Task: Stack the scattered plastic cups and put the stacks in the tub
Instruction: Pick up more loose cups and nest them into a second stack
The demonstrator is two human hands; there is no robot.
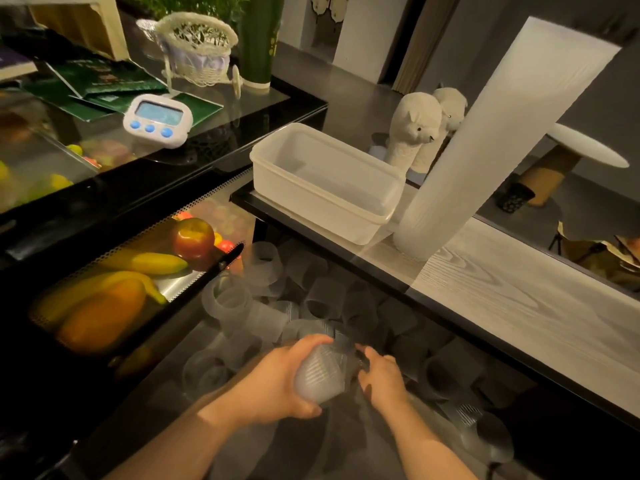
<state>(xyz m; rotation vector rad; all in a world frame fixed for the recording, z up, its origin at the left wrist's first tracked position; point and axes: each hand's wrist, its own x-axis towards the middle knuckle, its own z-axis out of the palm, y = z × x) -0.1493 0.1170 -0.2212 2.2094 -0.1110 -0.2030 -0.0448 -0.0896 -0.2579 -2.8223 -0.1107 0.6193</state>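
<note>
Several translucent plastic cups [325, 299] lie scattered on a dark low surface below the table's edge. My left hand [277, 379] grips a short stack of ribbed cups [323, 374], held on its side with the open end pointing away. My right hand [381, 375] is just right of the stack's mouth, its fingers curled around a dark, see-through cup [349, 348] that I can barely make out. The white rectangular tub [277, 174] stands on the table corner beyond the cups, with nothing visible inside it. A very tall leaning stack of cups [491, 133] rises from the table right of the tub.
A tray of plastic fruit [114, 289] with an apple and bananas sits at the left. A white digital timer [157, 120], a wicker basket ornament [197, 46] and green packets are on the glass shelf behind. Two plush alpacas [414, 129] stand behind the tub.
</note>
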